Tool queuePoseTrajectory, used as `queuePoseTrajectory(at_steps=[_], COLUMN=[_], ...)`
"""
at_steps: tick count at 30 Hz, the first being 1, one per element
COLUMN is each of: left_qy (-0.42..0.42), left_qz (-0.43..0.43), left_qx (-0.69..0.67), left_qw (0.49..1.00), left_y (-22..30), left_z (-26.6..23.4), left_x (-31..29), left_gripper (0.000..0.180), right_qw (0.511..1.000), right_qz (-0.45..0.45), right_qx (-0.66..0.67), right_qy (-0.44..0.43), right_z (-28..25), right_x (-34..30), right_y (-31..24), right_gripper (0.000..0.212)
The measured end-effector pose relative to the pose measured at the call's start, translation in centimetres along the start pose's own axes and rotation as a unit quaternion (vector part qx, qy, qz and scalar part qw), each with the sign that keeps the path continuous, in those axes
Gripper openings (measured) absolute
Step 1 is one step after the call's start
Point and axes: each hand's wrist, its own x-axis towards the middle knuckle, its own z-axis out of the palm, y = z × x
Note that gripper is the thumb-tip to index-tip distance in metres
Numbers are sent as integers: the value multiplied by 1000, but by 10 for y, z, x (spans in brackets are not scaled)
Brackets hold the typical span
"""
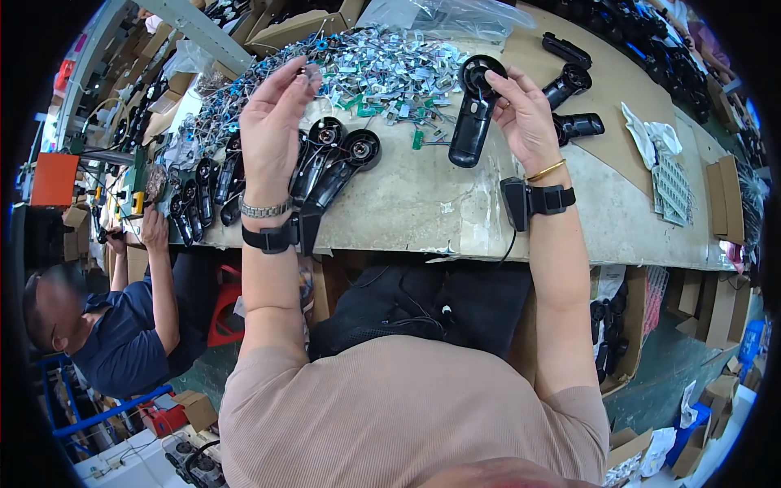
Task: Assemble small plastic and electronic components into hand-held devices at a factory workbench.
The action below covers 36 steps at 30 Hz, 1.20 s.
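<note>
Torso and forearms: your beige top fills the lower frame; both forearms rise from it to the workbench point(407, 211), each wrist strapped with a black band.
Workbench: worn pale top, spread with parts from end to end.
Loose metal parts point(382, 73): large heap of small silver pieces with green and blue bits, lying bare on the bench behind your hands.
Finished-looking row point(325, 163): black handle housings lined up on your left; by this count, a fair share appears handled already.
Waiting housings point(573, 102): three more black housings lie apart on your right, apparently still to do.
Cardboard boxes point(301, 24): open at the far edge; contents too dim to tell.
Clear plastic bag point(455, 12): crumpled behind the heap; contents unclear.
Right hand point(525, 118): fingers closed on the round head of the black housing point(474, 114), held upright above the bench.
Left hand point(272, 122): raised, fingertips pinched on a small metal piece point(311, 73).
</note>
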Motion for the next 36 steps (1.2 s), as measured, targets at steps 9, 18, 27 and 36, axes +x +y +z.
queuePoseTrajectory(at_steps=[9, 18, 27, 36], left_qy=[-124, -136, -155, -147], left_qz=[-75, 110, 234, 257], left_qx=[-77, 108, 333, 358], left_qw=[986, 979, 900, 886], left_y=[-40, -60, -54, -59], left_z=[94, 99, 95, 95], left_x=[-23, -24, -27, -26], left_gripper=[30, 24, 26, 23], right_qw=[999, 986, 979, 979], right_qz=[-2, 31, 34, 36], right_qx=[-36, -138, -167, -149], right_qy=[-10, -90, -115, -136], right_z=[0, 3, 8, 6], right_x=[2, -5, -8, -8], right_y=[6, 13, 18, 18], right_gripper=[32, 31, 30, 32])
